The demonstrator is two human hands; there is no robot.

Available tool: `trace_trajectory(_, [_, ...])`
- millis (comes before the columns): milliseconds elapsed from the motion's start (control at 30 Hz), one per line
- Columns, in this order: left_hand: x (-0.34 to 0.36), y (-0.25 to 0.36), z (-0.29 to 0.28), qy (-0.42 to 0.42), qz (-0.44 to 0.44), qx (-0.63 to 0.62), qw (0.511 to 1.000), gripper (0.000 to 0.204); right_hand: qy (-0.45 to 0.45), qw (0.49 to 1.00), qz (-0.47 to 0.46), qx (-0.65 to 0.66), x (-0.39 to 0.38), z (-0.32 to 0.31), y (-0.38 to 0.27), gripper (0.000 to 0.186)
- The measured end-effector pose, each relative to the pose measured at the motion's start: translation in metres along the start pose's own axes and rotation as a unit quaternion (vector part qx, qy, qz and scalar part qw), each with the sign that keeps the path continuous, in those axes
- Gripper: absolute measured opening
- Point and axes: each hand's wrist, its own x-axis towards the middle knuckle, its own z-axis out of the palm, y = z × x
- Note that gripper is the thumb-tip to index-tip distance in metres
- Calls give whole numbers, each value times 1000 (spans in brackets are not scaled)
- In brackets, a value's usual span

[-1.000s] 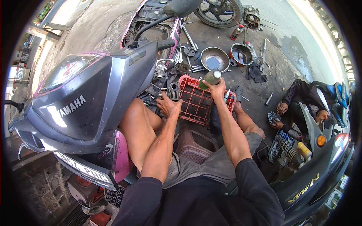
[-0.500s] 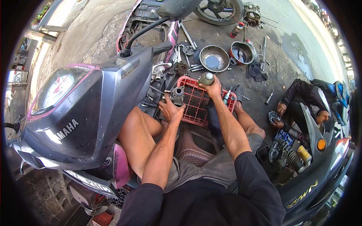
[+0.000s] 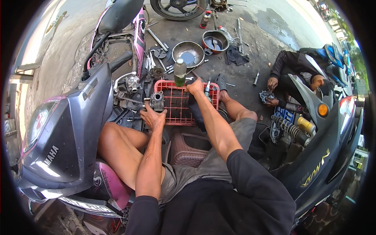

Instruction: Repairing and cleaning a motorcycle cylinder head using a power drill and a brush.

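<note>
Left hand fingers wrapped on grey finned metal cylinder block, at 9 o'clock edge of red plastic crate. Likely heavy, rigid, oily; grip fins. Right hand clasps green-tinted bottle, 12 o'clock, likely slippery.

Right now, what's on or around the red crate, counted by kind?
Red crates: 1
Metal engine cylinders, held by the left hand: 1
Green bottles, held by the right hand: 1
Round metal pans, one and another: 2
Total: 5
</note>
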Motion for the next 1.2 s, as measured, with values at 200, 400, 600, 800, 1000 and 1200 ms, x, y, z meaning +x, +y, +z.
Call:
trace_trajectory(200, [2,-15,-2,-3,9,55,998,95,-94,928,25,359,-76,6,91,45])
trace_trajectory(400, [-16,4,8,-19,49,48,997,90,-36,895,80,438,-111,-29,133,28])
trace_trajectory(600, [-14,14,9,-47,29,51,997,92,60,988,-77,123,-64,-58,70,53])
trace_trajectory(800, [-19,9,42,30,39,6,999,92,86,984,-156,8,55,-38,-22,51])
trace_trajectory(1000, [-22,1,69,12,-11,-17,1000,90,-26,986,-150,-69,183,46,-66,52])
trace_trajectory(1200, [-9,14,83,-10,-86,7,996,89,-108,988,-64,-95,247,146,-66,67])
